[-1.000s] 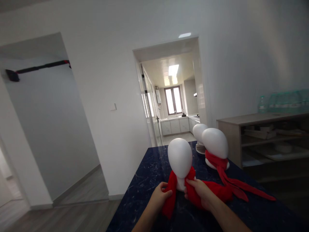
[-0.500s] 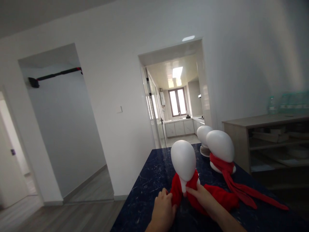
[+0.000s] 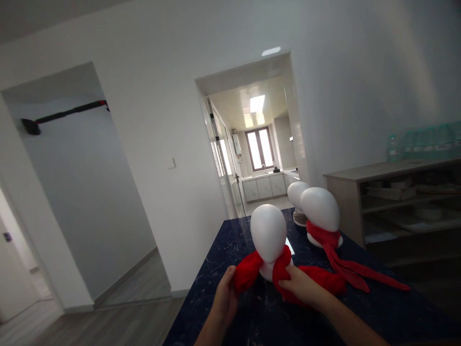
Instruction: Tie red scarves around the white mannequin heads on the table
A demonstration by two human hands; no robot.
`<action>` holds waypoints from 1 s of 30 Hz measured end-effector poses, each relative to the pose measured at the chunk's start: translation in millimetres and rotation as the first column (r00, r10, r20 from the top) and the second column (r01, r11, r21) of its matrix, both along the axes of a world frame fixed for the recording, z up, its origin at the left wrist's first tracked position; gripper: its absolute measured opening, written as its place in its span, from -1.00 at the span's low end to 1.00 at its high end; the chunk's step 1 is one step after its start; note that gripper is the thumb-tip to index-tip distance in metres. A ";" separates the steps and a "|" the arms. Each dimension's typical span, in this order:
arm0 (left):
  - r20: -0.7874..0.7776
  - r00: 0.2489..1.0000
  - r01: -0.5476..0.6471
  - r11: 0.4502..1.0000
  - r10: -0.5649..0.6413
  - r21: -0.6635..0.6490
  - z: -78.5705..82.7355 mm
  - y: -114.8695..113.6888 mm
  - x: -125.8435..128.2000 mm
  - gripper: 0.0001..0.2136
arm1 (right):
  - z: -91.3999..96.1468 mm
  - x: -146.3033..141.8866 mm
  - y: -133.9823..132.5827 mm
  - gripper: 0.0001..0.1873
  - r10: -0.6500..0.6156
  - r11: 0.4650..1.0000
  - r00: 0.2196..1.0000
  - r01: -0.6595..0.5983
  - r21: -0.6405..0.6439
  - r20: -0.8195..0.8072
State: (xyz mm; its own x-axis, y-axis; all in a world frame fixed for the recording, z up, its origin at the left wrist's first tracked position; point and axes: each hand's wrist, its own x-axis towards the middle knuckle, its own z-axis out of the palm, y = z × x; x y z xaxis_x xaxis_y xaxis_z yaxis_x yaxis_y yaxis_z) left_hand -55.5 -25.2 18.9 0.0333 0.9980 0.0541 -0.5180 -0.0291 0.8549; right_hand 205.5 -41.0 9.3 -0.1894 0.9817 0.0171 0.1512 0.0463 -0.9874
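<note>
A white mannequin head (image 3: 268, 231) stands upright on a dark blue marbled table (image 3: 212, 269). Around the back of its neck runs a red scarf (image 3: 249, 272), its two sides coming forward. My left hand (image 3: 226, 293) grips the scarf's left side, held out from the neck. Close under the chin, on the right, my right hand (image 3: 297, 283) is closed on the other side. More red cloth from that side trails rightward over the table. Parts of both hands' fingers are hidden by the cloth.
Behind to the right stands a second mannequin head (image 3: 320, 209) with a red scarf (image 3: 333, 252) tied at its neck, tails on the table. A third mannequin head (image 3: 297, 196) is behind it. A shelf unit (image 3: 342, 197) with water bottles (image 3: 394, 148) stands at right.
My left hand has pulled its side of the scarf out to the left, away from the neck. My right hand stays on its side near the chin. The view has shifted slightly.
</note>
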 end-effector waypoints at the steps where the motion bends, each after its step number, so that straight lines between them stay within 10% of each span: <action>1: -0.020 1.000 -0.005 1.000 0.004 -0.024 -3.2 0.5 -0.2 -0.73 | -2.1 -2.9 0.8 -0.71 0.011 0.999 0.998 -0.013 -0.030 -0.054; 5: -0.393 0.920 -0.015 0.999 0.002 -0.031 -13.7 1.6 0.4 -0.67 | -8.5 -8.2 4.3 -0.76 -0.039 0.997 0.996 0.034 -0.070 -0.075; 9: -0.811 0.582 0.057 0.991 0.063 0.118 -12.8 -10.1 6.6 -0.71 | -16.8 -8.0 9.8 -0.79 -0.086 0.996 0.996 0.087 -0.029 0.033; 13: -0.926 0.309 0.054 0.968 0.217 0.245 -11.1 -23.0 21.5 -0.61 | -22.5 -6.7 12.1 -0.83 -0.121 0.986 0.959 0.087 0.143 0.255; 18: -0.930 0.209 0.035 0.948 0.302 0.316 -16.7 -17.3 29.9 -0.79 | -25.1 -6.3 11.7 -0.82 -0.150 0.967 0.904 0.051 0.249 0.400; 24: -0.886 0.315 0.060 0.924 0.341 0.377 -3.0 -12.7 8.7 -0.95 | -38.0 -7.9 22.5 -0.86 -0.169 0.962 0.913 0.072 0.262 0.370; 30: -0.570 0.797 -0.033 0.958 0.198 0.286 -7.9 1.0 4.6 -0.74 | -39.4 -11.6 30.2 -0.93 -0.213 0.959 0.918 0.132 0.249 0.334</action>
